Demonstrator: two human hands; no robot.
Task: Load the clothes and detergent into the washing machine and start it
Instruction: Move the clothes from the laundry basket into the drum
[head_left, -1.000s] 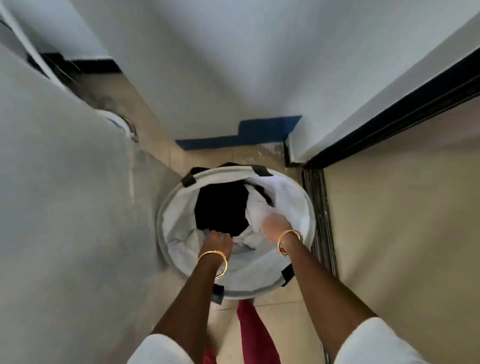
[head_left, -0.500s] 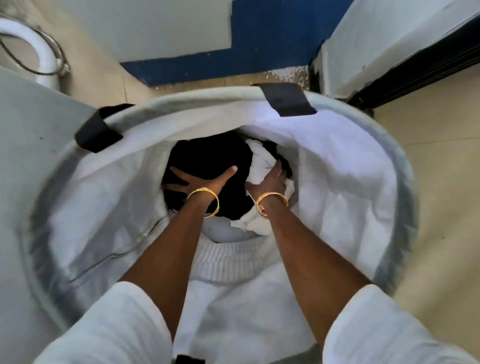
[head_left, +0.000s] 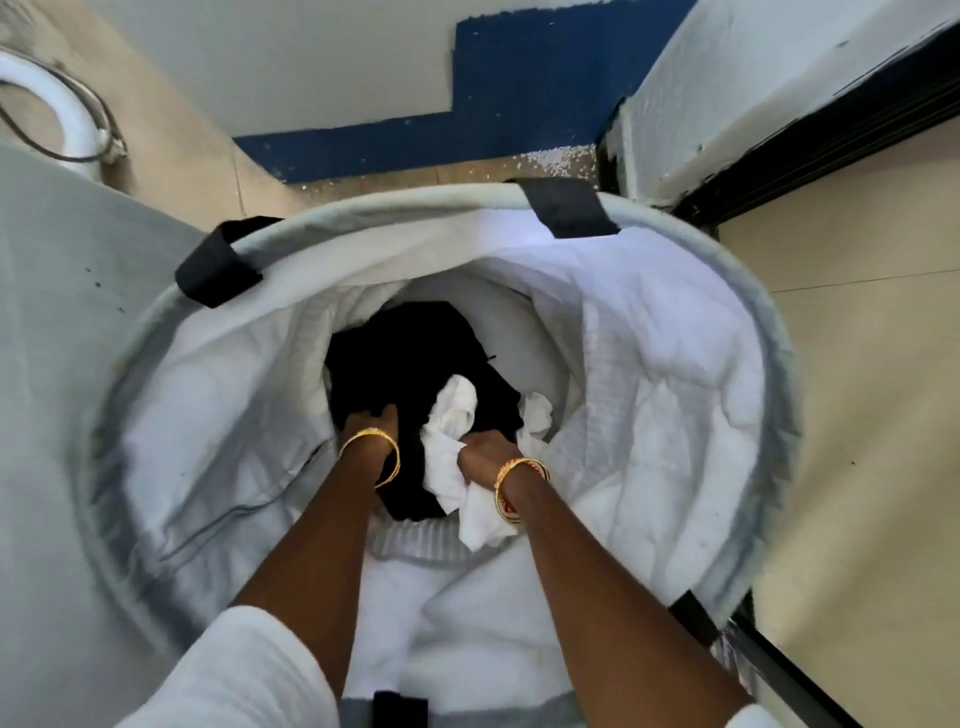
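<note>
Since the earlier frame the left hand (head_left: 375, 422), then splayed flat, has curled its grip into the black garment (head_left: 410, 364) while the right hand (head_left: 483, 452) bunches the white cloth (head_left: 451, 447), both arms reaching deep inside the laundry basket (head_left: 675, 249).

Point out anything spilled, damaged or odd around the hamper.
White grains lie scattered on the floor by the blue wall base, just behind the hamper; they look spilled. What they are cannot be told. Nothing else stands out.
</note>
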